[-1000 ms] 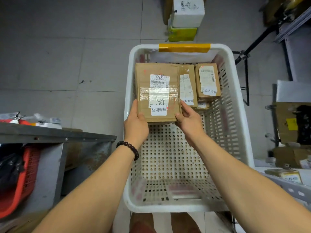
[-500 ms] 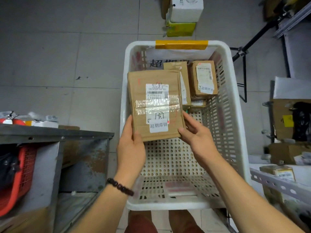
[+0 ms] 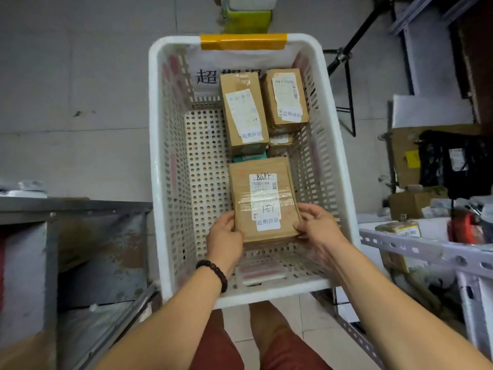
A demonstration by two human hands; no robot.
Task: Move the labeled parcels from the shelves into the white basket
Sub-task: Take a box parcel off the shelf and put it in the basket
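Note:
A flat cardboard parcel [image 3: 262, 198] with a white label lies low inside the white basket [image 3: 157, 161], toward its right side. My left hand [image 3: 225, 236] grips its near left corner and my right hand [image 3: 316, 225] grips its near right corner. Behind it, at the basket's far end, lean two more labeled parcels: one in the middle [image 3: 244, 113] and one on the right [image 3: 285, 100]. Smaller packages lie partly hidden beneath them.
A grey metal shelf [image 3: 74, 209] stands to the left of the basket. On the right, a perforated metal shelf rail [image 3: 426, 249] carries boxes [image 3: 400, 228] and a black bag [image 3: 453, 161]. A white and yellow box [image 3: 246, 20] sits on the tiled floor beyond the basket.
Both hands have carried the parcel from above the basket's far left down to its floor on the right, nearer me. The two parcels at the back now show fully.

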